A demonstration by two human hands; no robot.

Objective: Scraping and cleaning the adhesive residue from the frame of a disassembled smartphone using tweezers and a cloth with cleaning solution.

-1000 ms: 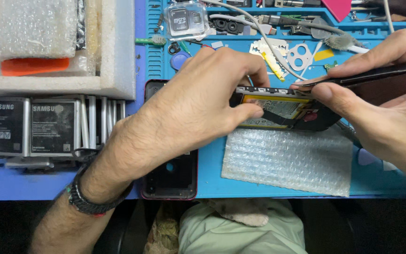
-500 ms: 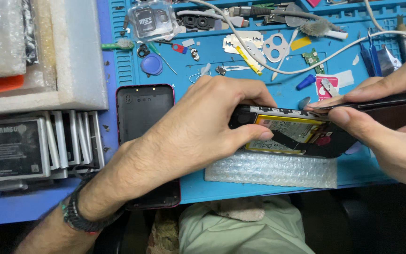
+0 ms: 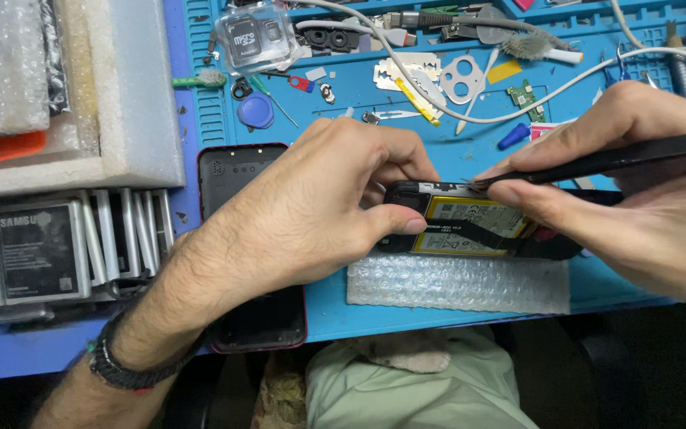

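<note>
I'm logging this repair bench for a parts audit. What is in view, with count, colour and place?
opened phone: one, black with yellow battery, centre of mat
tweezers: one, black, over the phone
bubble wrap sheet: one, clear, below the phone
phone back cover: one, black with red edge, left of centre
battery packs: a row, grey-black, far left
foam tray: one, white, upper left
work mat: one, blue, under everything
left hand: steadies the phone
right hand: holds the tweezers

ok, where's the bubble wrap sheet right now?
In the head view the bubble wrap sheet lies flat on the blue work mat, at its near edge right of centre, just below the opened phone that the left hand steadies.
</note>
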